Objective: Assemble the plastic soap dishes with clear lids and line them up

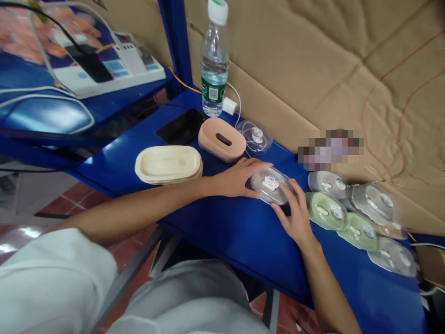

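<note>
Both my hands grip a clear oval plastic pack [266, 187] with a round white sticker on top, low over the blue table. My left hand [239, 178] curls round its left side, thumb at the near edge and fingers at the far edge. On the other side, the fingertips of my right hand [295, 208] press the right end and near rim. The contents look greyish, but the plastic blurs them. Just beyond my left hand sits a peach oval box [222, 139] with a dark slot. A stack of cream oval trays [168, 164] lies left of it.
Several packs, including a green one [327, 211], line the right side of the blue table [222, 232]. A water bottle [214, 65] stands behind the peach box, near a black phone [182, 126]. Brown cardboard [278, 69] walls the back. A power strip [111, 72] lies at upper left.
</note>
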`<state>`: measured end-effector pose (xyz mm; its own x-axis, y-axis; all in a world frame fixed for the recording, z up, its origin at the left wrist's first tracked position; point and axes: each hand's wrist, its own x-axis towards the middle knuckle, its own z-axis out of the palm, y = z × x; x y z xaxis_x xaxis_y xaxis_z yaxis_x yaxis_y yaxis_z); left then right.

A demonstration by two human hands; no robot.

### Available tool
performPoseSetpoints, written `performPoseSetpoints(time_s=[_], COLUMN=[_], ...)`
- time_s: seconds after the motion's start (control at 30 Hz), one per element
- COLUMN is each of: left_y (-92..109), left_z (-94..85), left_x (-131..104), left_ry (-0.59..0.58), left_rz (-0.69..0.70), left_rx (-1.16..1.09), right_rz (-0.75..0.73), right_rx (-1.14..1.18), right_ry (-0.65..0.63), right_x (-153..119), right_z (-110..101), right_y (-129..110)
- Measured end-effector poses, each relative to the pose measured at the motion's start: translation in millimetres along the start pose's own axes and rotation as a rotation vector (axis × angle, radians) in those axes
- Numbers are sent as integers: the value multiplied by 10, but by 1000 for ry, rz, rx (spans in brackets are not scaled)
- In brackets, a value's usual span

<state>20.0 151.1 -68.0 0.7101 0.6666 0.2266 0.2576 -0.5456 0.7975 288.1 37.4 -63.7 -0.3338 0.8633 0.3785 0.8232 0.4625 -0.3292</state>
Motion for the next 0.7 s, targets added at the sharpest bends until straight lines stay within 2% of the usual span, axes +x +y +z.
performPoseSetpoints(time_s=[0.17, 0.33, 0.47, 0.57, 0.7], left_y=[-2, 22, 26, 22, 39], left_z=[8, 2, 0, 10, 9], left_x=[-18, -9, 4, -5, -18], left_ry=[-12, 4, 6, 15, -5], left_rz=[-14, -23, -33, -28, -19], left_rx=[-9, 24, 24, 28, 46], right_rz=[-8, -55, 19, 81, 61], right_rx=[23, -82, -29, 16, 15], right_ry=[-19, 22, 30, -40, -55], right_x=[2, 8, 5, 6, 1], right_z=[13, 84, 113, 115, 106], right_y=[0, -48, -62, -51, -53])
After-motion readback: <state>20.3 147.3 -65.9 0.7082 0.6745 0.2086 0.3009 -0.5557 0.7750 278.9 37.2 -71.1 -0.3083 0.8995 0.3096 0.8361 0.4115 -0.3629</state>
